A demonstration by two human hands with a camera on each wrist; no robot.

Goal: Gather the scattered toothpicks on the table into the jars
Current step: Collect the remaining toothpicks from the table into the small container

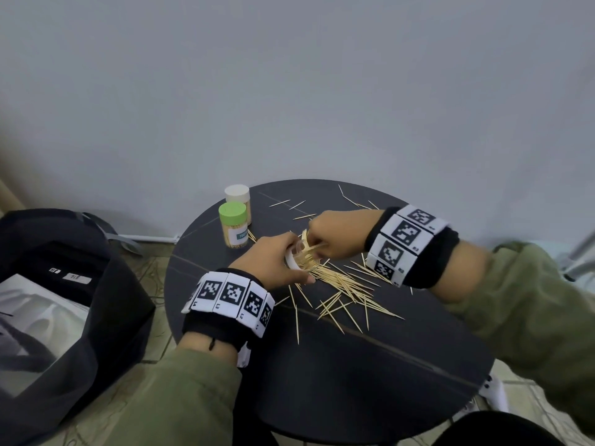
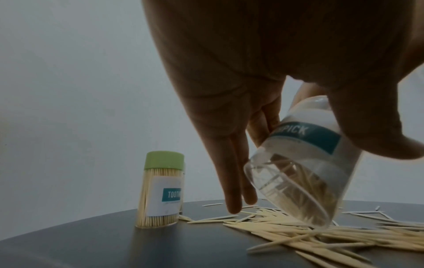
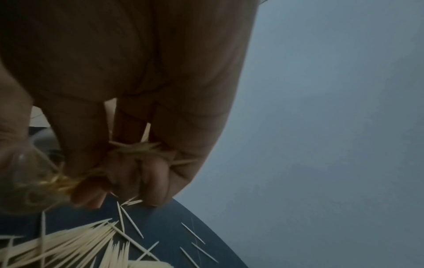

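From my feed, a plain pale grey wall [image 1: 289,85] fills the upper part of the head view. Left of the counter's left edge sits a large black fabric bag [image 1: 106,284], open at the top, with a flat grey-and-white printed box [image 1: 35,320] lying inside it. A white skirting strip [image 1: 151,238] runs along the foot of the wall. Below the counter's near edge I see a floor of beige patterned tiles [image 1: 154,349].

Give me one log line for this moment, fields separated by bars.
left hand: holds tilted clear plastic jar | right hand: pushes wooden toothpick bundle into jar | many remain on black round table
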